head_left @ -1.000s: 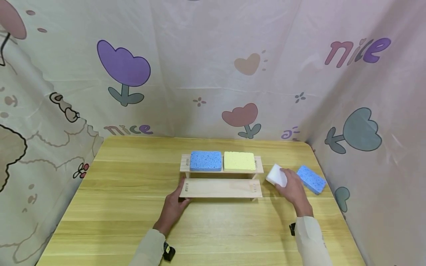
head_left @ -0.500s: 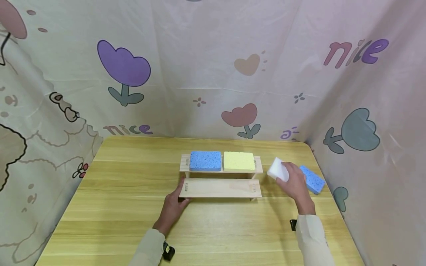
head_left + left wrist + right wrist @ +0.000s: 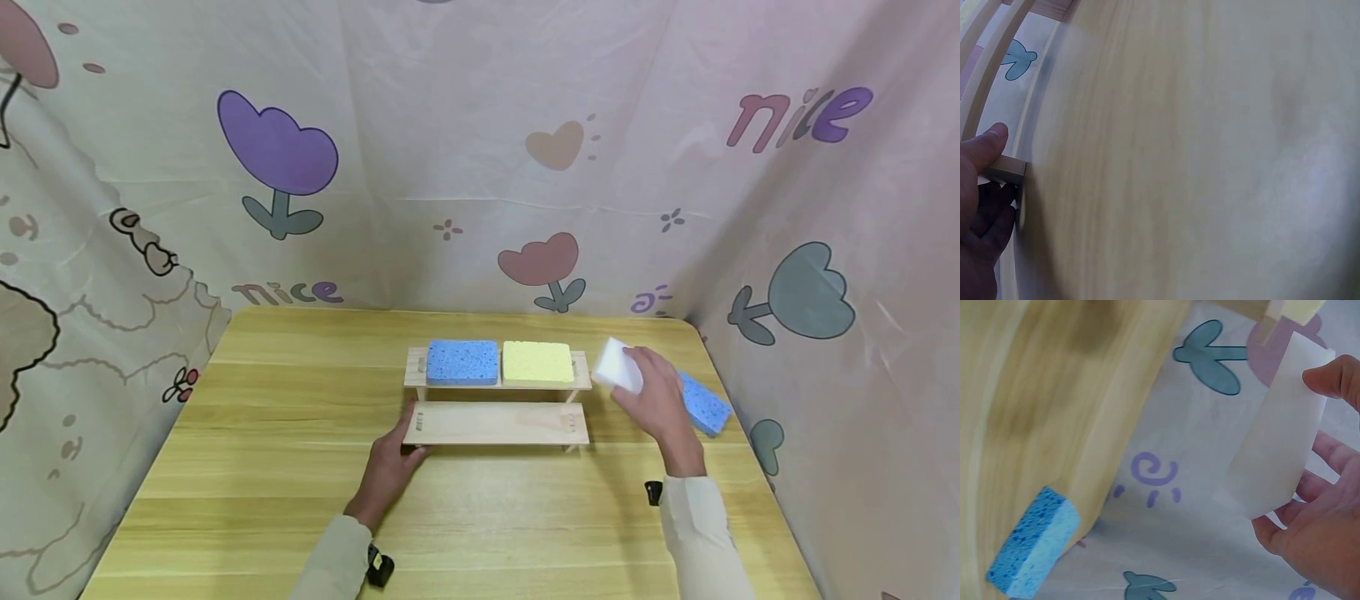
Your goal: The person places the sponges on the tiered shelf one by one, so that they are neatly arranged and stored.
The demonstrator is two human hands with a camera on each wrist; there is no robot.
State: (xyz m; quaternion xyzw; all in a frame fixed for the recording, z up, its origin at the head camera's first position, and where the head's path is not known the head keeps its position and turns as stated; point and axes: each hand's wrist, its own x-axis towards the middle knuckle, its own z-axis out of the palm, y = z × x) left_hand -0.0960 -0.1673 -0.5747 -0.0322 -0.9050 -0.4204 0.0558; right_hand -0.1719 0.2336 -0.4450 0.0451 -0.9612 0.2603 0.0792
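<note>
My right hand [image 3: 656, 396] pinches a white sponge [image 3: 618, 365] to the right of a small two-step wooden rack [image 3: 495, 423]. In the right wrist view the thumb lies on one face of the white sponge [image 3: 1282, 431] and the fingers on the opposite side. On the rack's upper step a blue sponge [image 3: 462, 363] and a yellow sponge [image 3: 537, 362] lie side by side. The lower step is bare. My left hand [image 3: 388, 465] grips the rack's left end, its thumb [image 3: 991, 142] over a leg of the rack in the left wrist view.
Another blue sponge [image 3: 703, 405] lies on the wooden table [image 3: 300, 500], near its right edge and partly behind my right hand. Patterned cloth [image 3: 420, 150] hangs behind the table and along both sides.
My right hand has raised the white sponge and moved it slightly up and left, away from the second blue sponge. The left hand and the rack stay put.
</note>
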